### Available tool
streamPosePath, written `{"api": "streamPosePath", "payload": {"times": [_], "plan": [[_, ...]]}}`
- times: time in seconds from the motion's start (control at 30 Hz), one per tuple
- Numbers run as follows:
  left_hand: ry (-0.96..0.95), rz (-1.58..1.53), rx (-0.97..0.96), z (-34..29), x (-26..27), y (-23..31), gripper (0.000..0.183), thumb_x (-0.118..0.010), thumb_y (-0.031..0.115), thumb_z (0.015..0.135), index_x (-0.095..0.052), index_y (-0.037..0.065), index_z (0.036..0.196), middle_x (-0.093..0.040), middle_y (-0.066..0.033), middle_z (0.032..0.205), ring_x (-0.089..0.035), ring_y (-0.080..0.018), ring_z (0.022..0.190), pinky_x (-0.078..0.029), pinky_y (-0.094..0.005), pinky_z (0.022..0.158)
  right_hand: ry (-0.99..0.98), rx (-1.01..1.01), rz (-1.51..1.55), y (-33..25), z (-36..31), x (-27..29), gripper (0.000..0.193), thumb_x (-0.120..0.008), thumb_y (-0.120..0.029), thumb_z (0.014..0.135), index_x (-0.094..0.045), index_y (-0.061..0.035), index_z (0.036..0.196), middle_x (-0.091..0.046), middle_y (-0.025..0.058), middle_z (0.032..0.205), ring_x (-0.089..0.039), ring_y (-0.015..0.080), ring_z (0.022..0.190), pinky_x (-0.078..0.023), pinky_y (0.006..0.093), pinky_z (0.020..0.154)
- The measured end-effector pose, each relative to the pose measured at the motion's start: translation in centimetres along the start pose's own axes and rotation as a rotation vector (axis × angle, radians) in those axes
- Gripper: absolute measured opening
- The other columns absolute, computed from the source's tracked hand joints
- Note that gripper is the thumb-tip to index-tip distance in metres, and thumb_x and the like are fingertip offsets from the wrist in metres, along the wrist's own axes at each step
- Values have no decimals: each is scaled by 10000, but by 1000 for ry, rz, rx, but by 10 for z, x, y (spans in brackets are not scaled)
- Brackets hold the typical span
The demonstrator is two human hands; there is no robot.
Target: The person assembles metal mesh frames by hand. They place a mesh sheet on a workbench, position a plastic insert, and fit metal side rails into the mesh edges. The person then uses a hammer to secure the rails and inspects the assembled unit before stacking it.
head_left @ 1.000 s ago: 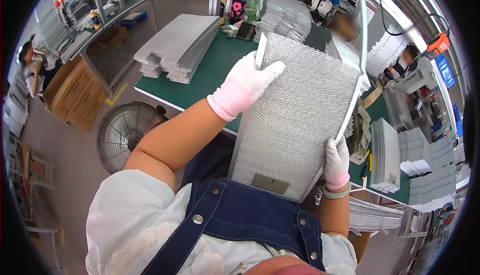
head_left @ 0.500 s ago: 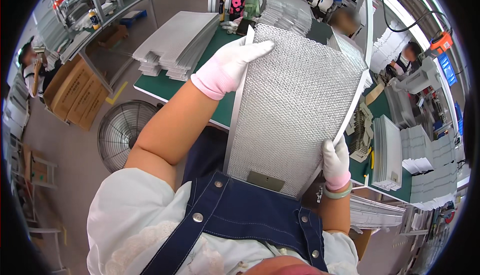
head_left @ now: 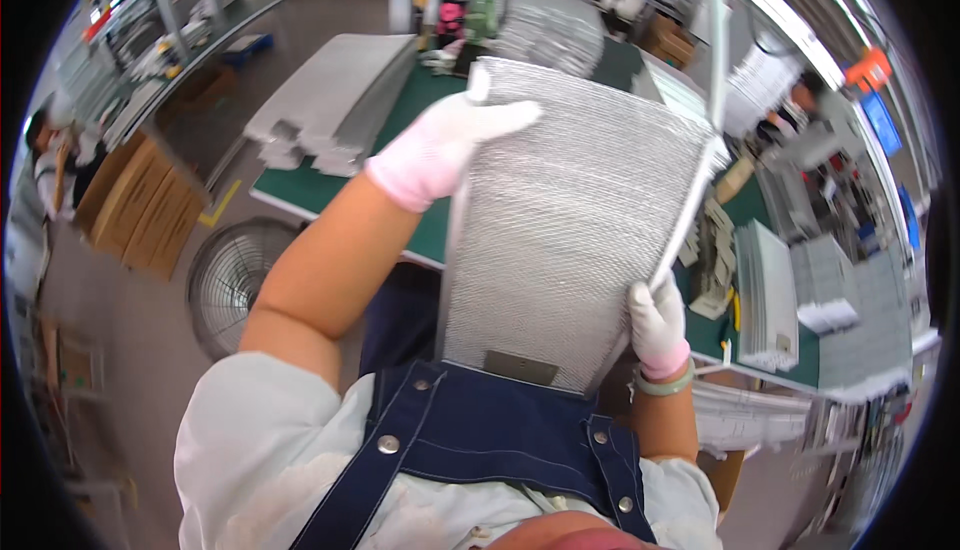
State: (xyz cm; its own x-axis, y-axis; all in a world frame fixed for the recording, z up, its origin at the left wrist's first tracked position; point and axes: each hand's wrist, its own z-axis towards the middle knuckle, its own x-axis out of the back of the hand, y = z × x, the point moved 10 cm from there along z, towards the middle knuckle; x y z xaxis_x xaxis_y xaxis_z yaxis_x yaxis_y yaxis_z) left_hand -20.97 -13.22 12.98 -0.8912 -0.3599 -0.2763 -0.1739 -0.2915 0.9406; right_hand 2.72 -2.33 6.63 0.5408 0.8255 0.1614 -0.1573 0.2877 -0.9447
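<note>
A silver metal mesh filter panel (head_left: 570, 230) is held up in front of my chest, tilted, its lower end against my navy apron (head_left: 500, 425). Along its sides run pale frame strips, and a small olive-grey plate (head_left: 521, 367) is set near the lower edge. My left hand (head_left: 455, 142), in a white glove with a pink cuff, grips the upper left edge, thumb lying over the mesh. Lower down on the right side, my gloved right hand (head_left: 659, 325) is closed on the frame edge. The fingers behind the panel are hidden.
Flat mesh panels are stacked (head_left: 335, 90) on the green table (head_left: 425, 235) at left; another stack (head_left: 550, 30) lies behind. Frame strips (head_left: 768, 295), beige parts (head_left: 713, 260) and a yellow-handled tool (head_left: 737, 310) lie at right. A floor fan (head_left: 235, 285) stands left. Other people work farther off.
The whole view has shifted and blurred slightly, so the surroundings sit a little farther left. Both hands keep their hold on the filter panel, whose upper end appears slightly lower.
</note>
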Motion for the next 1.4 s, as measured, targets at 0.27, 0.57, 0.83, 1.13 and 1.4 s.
{"api": "streamPosePath", "payload": {"times": [0.27,0.57,0.83,1.13,1.4], "plan": [[-44,-161,40,-8,-3,-15,370,-611,153,947,-567,-41,1259,-654,-116,1174,-638,-190,1043,-496,-340,939,110,-74,181,17,-9,-4,449,-561,-205,976,-457,54,1329,-593,66,1197,-537,114,1043,-428,284,943],[-40,159,-152,-42,-25,-22,407,-719,171,860,-618,-38,1195,-689,-96,1093,-643,-173,980,-509,-322,900,238,-187,-81,5,4,24,375,-701,-95,836,-619,49,1173,-675,77,1060,-627,150,934,-518,319,823],[-366,928,-417,-5,-21,-114,304,-742,148,787,-667,47,1064,-687,-111,1021,-656,-272,944,-519,-361,857,-91,-56,-217,101,55,47,321,-655,-158,895,-628,18,1163,-624,146,1246,-571,232,1179,-430,342,1029],[-278,1068,-404,-36,-3,-164,356,-708,189,784,-635,53,1105,-657,-131,1115,-610,-322,1076,-479,-403,949,-201,-125,-554,113,30,24,388,-713,-40,789,-660,-29,1173,-611,162,1267,-514,280,1292,-384,348,1095],[-347,1183,-286,-31,10,-162,322,-698,171,761,-670,68,1065,-675,-119,1072,-621,-326,1029,-485,-395,923,-277,-96,-512,99,22,11,360,-756,-83,762,-670,-8,1104,-646,133,1084,-627,245,1014,-485,320,923]]}}
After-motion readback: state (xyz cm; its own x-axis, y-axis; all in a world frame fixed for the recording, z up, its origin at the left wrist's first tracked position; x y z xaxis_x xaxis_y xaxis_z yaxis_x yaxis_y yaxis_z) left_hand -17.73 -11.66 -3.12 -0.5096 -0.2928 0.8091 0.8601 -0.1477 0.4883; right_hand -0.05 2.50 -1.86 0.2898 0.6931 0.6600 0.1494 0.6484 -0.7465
